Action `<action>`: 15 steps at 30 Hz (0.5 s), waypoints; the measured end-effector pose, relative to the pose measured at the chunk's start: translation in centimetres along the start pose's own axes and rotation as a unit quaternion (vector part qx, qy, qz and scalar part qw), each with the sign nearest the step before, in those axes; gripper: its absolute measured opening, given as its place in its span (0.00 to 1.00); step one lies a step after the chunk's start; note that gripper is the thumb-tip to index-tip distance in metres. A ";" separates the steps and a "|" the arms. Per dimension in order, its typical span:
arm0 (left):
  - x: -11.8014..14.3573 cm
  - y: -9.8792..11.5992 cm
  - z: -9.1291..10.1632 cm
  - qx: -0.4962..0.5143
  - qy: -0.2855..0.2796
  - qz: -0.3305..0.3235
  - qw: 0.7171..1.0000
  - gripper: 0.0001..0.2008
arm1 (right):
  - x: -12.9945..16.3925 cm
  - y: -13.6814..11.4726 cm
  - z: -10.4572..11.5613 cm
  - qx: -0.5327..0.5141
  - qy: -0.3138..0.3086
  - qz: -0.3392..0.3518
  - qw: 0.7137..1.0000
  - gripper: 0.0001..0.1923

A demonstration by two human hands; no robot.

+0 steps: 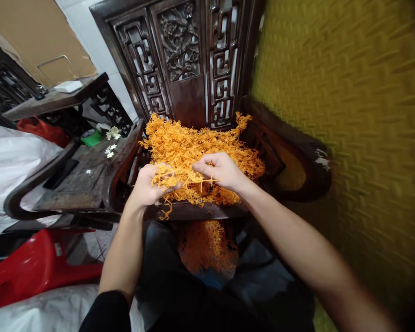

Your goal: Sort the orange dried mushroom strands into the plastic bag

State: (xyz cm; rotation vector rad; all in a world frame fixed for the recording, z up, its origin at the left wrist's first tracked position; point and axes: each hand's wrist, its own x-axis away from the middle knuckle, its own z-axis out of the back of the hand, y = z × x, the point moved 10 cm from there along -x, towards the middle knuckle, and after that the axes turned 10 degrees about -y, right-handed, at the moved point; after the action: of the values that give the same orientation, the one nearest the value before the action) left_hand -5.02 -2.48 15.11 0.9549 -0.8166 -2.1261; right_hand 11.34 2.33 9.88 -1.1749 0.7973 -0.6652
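Note:
A big heap of thin orange strands [193, 143] lies on the seat of a dark carved wooden chair [190, 60]. My left hand [147, 184] is closed on a clump of these strands at the seat's front edge. My right hand [223, 170] pinches strands from the same clump, close beside the left hand. Below the seat edge, between my knees, a second mass of orange strands [205, 246] sits in a dark bag or container.
A yellow embossed wall [359, 120] rises on the right. A second dark wooden chair [79, 175] with small white flowers [112, 138] stands on the left. A red plastic stool [38, 267] lies lower left, near white bags [10, 161].

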 end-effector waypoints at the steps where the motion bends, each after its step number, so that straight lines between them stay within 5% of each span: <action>1: 0.1 -0.1 0.1 0.016 0.000 -0.002 1.000 0.12 | 0.0 0.3 0.5 -0.031 0.019 -0.002 0.999 0.25; 8: 1.9 -1.9 1.2 0.112 0.013 0.028 0.993 0.13 | 0.8 2.3 8.1 -0.229 0.217 0.009 0.949 0.25; 15: 0.7 -3.6 0.0 0.167 0.056 0.128 0.976 0.13 | -0.1 2.8 4.4 -0.277 0.107 -0.043 0.954 0.13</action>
State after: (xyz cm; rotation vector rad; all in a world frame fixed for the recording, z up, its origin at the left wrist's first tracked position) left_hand -6.50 -0.94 12.15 1.0630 -1.1962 -1.7311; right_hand 15.08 5.51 7.99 -1.6700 1.1685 -0.6676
